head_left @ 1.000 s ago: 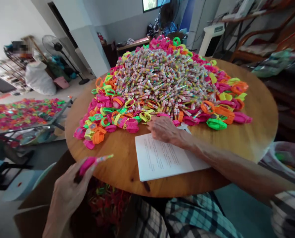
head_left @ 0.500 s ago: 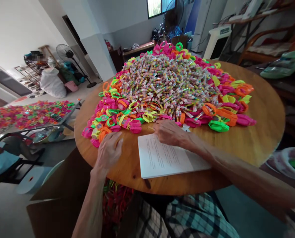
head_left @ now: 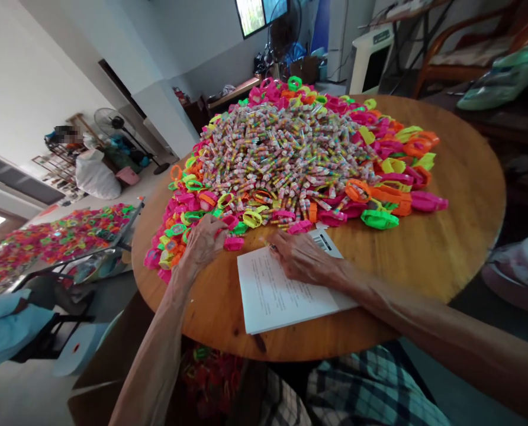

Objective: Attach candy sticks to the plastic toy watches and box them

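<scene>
On the round wooden table (head_left: pixel 459 177) lies a heap of wrapped candy rolls (head_left: pixel 286 148) ringed by neon plastic toy watches (head_left: pixel 379 219). My left hand (head_left: pixel 206 239) is at the heap's front left edge, its fingers closed on a pink toy watch (head_left: pixel 229 222), partly hidden by them. Over a stack of printed paper sheets (head_left: pixel 257 296), my right hand (head_left: pixel 297 254) is closed in a pinch. A small clear wrapper end pokes out from its fingertips, apparently a candy roll; the rest is covered by the fingers.
Below the table's left edge stands an open cardboard box (head_left: pixel 108 367) with more toy watches inside. A second table (head_left: pixel 68 242) at the left is covered with similar pieces, and a person's leg (head_left: pixel 15 322) shows beside it. A plastic tub (head_left: pixel 521 272) stands at right.
My left hand has moved forward and right to the toy watches and closed on one. My right hand has drawn back slightly over the paper, uncovering a barcode. The view has shifted.
</scene>
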`<state>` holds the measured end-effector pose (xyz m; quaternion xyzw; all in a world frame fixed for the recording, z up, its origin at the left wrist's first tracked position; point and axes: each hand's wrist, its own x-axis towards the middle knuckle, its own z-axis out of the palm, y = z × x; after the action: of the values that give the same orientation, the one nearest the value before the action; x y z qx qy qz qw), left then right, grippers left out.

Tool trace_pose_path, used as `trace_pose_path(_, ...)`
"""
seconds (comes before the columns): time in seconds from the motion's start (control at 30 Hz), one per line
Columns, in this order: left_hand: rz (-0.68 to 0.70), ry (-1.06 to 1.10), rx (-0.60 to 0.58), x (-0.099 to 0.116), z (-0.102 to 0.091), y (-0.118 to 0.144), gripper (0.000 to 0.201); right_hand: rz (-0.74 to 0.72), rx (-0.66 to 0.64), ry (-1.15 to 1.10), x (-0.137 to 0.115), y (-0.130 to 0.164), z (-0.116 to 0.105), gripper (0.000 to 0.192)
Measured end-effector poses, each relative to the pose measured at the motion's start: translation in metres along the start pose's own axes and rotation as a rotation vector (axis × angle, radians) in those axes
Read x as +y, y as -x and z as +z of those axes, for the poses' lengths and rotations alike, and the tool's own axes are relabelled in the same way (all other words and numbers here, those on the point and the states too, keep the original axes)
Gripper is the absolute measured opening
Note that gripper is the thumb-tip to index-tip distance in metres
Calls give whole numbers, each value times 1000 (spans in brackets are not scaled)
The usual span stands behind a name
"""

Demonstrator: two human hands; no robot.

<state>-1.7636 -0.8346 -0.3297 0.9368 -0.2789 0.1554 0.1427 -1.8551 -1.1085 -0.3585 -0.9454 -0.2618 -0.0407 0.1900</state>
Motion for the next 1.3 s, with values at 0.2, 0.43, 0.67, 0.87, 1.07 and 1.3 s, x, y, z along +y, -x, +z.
trace_pose_path(0.2,-94,391,139,14,2,-11,19,-46,26,-48,1,5,1,35)
trace_pose_path(0.43,-379,897,-149,54,-8,21,24,-74,30,22,3,7,3,32)
trace_pose_path(0.67,-431,963,-69,68,8,37,42,-67,40,44,0,7,3,31)
trace_pose_path(0.87,-125,573,-113,69,21,31,46,-102,59,57,2,7,5,34)
trace_pose_path(1.07,0,354,-196,70,20,19,36,-126,58,52,5,8,3,35)
trace_pose_path(1.3,-199,639,-64,67,23,13,36,-122,-49,87,-3,9,-13,34)
